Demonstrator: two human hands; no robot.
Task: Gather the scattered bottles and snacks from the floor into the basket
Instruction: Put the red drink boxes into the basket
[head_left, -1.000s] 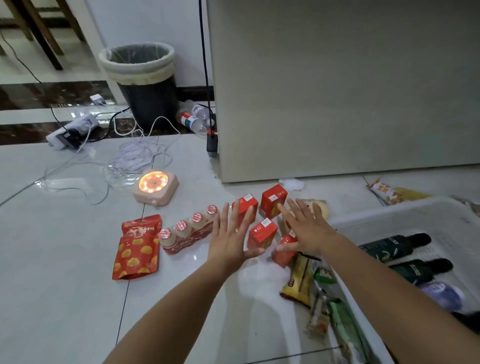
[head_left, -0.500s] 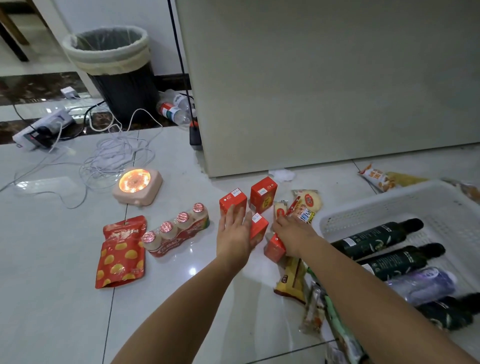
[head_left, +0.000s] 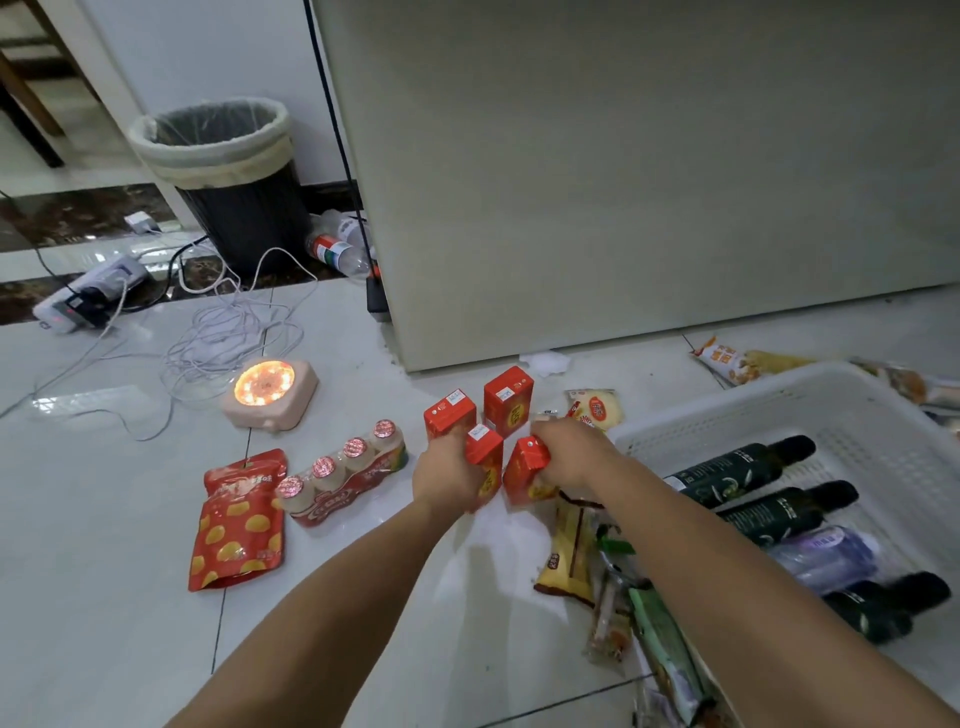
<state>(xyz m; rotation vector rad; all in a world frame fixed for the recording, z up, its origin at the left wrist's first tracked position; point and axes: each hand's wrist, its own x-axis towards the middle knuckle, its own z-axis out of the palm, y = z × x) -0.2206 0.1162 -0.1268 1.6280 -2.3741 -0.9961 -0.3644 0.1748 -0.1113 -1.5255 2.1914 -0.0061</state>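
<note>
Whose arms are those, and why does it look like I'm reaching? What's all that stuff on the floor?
No machine here: those are a person's arms. The camera sits on their head and looks down, so you see what they see. The left hand grips one red carton, the right hand grips a second carton. Behind them stand two more cartons. On the floor lie a red snack bag, a pack of little drink bottles and a glowing lamp. At the right is a white basket with dark bottles inside.
</note>
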